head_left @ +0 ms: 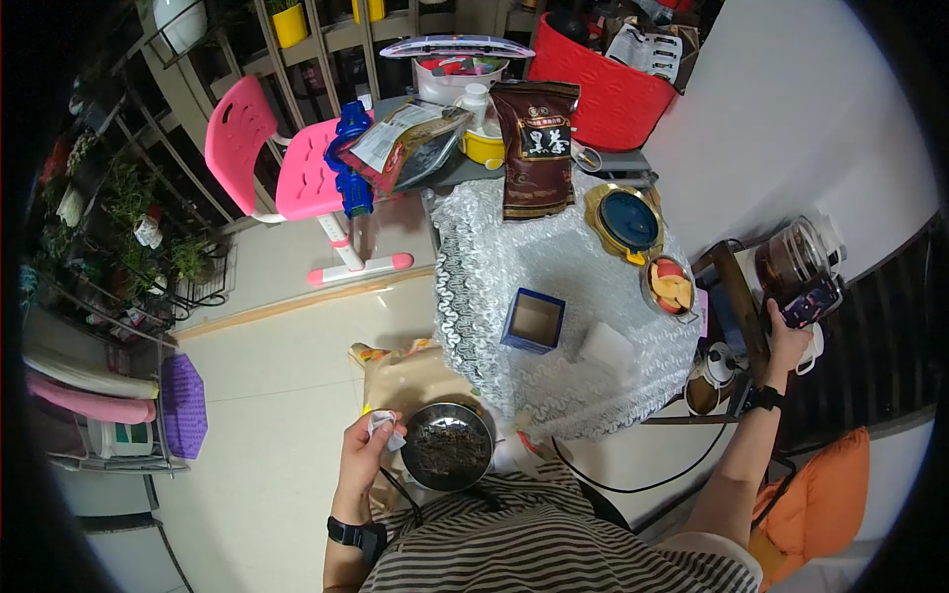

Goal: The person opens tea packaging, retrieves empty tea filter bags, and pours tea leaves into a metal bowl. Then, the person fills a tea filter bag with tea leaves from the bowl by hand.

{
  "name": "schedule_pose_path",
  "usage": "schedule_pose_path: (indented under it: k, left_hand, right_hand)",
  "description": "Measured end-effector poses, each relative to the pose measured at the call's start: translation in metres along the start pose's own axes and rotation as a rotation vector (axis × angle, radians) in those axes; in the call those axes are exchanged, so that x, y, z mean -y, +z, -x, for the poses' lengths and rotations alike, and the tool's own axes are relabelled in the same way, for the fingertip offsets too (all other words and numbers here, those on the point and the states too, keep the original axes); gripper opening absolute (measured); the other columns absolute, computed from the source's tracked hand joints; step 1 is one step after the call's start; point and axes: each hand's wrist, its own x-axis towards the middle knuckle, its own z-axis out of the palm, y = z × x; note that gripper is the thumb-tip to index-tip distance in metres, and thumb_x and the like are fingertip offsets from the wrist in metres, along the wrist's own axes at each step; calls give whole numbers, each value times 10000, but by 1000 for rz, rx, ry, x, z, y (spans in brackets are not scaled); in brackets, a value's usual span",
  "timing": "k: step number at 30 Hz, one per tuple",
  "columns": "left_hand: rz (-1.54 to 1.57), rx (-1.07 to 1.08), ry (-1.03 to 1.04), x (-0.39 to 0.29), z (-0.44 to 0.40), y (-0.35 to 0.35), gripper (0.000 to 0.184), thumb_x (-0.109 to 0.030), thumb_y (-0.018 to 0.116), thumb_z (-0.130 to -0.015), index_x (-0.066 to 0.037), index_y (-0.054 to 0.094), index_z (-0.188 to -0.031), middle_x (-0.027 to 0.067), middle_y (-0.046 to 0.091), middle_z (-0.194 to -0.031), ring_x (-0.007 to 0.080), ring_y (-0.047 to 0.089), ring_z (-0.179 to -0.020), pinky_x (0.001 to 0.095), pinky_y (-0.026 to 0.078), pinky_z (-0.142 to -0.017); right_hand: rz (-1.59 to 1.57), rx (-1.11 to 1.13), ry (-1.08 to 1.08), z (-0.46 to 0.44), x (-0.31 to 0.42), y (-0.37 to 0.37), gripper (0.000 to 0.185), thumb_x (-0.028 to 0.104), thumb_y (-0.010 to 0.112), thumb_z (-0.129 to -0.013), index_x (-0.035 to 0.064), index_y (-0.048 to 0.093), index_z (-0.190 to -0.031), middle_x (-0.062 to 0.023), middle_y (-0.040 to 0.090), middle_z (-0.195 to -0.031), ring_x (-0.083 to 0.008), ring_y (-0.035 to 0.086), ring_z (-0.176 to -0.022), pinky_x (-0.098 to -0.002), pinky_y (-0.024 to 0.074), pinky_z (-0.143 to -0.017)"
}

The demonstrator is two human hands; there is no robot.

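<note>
Between the fingers of my left hand [366, 453] is a small white tea bag [384, 427], crumpled and thin. Right beside it, a metal bowl [488, 435] of dark loose tea leaves [447, 453] rests at my lap. My right hand [788, 344] reaches far out to the right, closed on a dark phone [813, 301] in a patterned case. On the silvery table cover lie an open blue box [532, 334] and a pile of thin white sheets or bags [608, 353]. A brown tea pouch [537, 163] stands behind them.
A glass kettle [789, 259] stands on the wooden side stand near my right hand. Fruit pieces fill a small bowl [669, 285] by a yellow-rimmed container [628, 219]. A pink chair [301, 163] is at back left. A black cable [643, 488] hangs below the table.
</note>
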Motion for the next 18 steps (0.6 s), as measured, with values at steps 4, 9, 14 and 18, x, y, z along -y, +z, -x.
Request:
schedule_pose_path:
  k: [4, 9, 14, 18]
  left_hand:
    - [-10, -21, -6, -2, 1, -1, 217, -139, 562, -972, 11, 643, -1106, 45, 683, -885, 117, 615, -825, 260, 475, -785]
    - [-20, -8, -30, -4, -3, 6, 215, -139, 568, -969, 11, 647, -1100, 47, 690, -878, 117, 617, -826, 263, 476, -788]
    - [-28, 3, -27, 3, -7, 7, 208, -132, 568, -965, 8, 651, -1094, 48, 694, -874, 118, 617, -828, 263, 474, -787]
    - [-59, 23, -6, 5, -9, 6, 208, -133, 565, -966, 6, 651, -1093, 46, 694, -874, 117, 615, -829, 260, 471, -790]
  right_hand:
    - [11, 10, -28, 4, -6, 2, 1220, 729, 807, -486, -136, 428, -1259, -297, 579, -1206, -417, 565, -1150, -476, 449, -965]
    - [71, -51, 8, 5, -21, -9, 1207, 735, 811, -475, -107, 449, -1259, -292, 566, -1235, -407, 548, -1184, -458, 434, -989]
    - [-48, -44, -103, 22, -29, -34, 1210, 673, 825, -522, -84, 381, -1355, -274, 545, -1280, -392, 540, -1199, -456, 434, -993]
    - [-75, -117, -245, 45, -33, -30, 1160, 603, 850, -548, -113, 386, -1333, -283, 544, -1267, -386, 545, -1189, -443, 437, -990]
